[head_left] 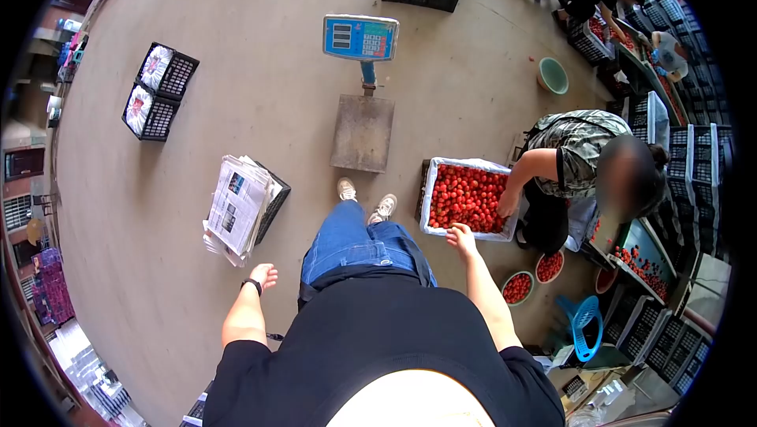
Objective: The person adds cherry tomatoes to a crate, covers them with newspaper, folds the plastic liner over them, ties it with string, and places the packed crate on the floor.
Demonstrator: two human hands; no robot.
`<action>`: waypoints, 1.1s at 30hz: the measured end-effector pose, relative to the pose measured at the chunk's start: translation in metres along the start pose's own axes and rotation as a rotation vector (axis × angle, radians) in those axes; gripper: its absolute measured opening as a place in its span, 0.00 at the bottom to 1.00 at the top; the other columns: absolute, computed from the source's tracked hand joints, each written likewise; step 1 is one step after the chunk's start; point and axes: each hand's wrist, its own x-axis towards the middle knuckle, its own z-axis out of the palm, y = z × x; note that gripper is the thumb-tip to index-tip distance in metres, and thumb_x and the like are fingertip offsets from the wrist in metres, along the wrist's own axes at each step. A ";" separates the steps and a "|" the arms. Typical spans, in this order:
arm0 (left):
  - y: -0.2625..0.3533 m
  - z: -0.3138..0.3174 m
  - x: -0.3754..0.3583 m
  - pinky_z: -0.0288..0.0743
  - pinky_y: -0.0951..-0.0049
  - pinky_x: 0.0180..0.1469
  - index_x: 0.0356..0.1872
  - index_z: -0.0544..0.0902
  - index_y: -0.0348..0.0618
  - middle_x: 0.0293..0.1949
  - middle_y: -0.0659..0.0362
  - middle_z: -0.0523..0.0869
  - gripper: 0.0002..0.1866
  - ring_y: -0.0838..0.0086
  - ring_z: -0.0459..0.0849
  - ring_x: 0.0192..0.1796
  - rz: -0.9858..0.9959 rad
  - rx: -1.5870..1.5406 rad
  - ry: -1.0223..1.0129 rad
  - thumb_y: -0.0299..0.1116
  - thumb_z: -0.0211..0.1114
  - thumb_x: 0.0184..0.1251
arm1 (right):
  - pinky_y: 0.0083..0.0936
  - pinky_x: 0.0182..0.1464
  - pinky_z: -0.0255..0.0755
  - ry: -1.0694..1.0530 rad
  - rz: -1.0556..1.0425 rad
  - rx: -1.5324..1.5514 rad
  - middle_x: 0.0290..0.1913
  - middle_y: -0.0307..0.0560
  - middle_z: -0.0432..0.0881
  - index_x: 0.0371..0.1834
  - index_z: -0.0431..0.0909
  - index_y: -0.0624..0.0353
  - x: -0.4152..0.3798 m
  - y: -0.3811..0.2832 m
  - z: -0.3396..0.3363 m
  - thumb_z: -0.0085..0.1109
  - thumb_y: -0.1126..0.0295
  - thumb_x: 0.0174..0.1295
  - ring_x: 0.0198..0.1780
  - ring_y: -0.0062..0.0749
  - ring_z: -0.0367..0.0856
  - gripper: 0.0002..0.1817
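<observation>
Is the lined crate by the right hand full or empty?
Not empty: red fruit spreads across the crate inside its white liner. How deep, I cannot tell.

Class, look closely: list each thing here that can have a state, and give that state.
Lined crate: filled with red fruit.
Left hand: open, empty.
Right hand: fingers slightly bent, empty, by the crate's near rim.
Scale: standing upright, display unreadable.
Newspapers: piled unevenly on a black crate.
Green basin: open, no fruit visible.
Co-worker's hand: at the fruit.
</observation>
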 end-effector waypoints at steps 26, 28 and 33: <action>0.543 0.193 0.044 0.75 0.68 0.42 0.68 0.43 0.45 0.33 0.55 0.82 0.41 0.71 0.82 0.32 1.184 1.034 0.044 0.36 0.57 0.57 | 0.21 0.34 0.76 0.457 -0.038 0.499 0.40 0.49 0.77 0.54 0.65 0.61 -0.128 0.110 0.153 0.45 0.71 0.63 0.35 0.27 0.78 0.16; 0.567 0.198 0.055 0.77 0.66 0.37 0.68 0.37 0.50 0.37 0.54 0.81 0.43 0.71 0.81 0.32 1.004 1.009 -0.056 0.35 0.57 0.59 | 0.20 0.33 0.76 0.506 0.004 0.558 0.40 0.48 0.77 0.53 0.65 0.61 -0.146 0.141 0.195 0.45 0.71 0.63 0.34 0.27 0.78 0.15; 0.582 0.195 0.031 0.76 0.70 0.28 0.68 0.31 0.56 0.40 0.52 0.80 0.44 0.73 0.81 0.31 0.784 1.051 -0.080 0.34 0.55 0.60 | 0.26 0.33 0.76 0.556 0.265 0.714 0.36 0.45 0.78 0.49 0.68 0.56 -0.200 0.239 0.307 0.44 0.69 0.62 0.33 0.28 0.78 0.13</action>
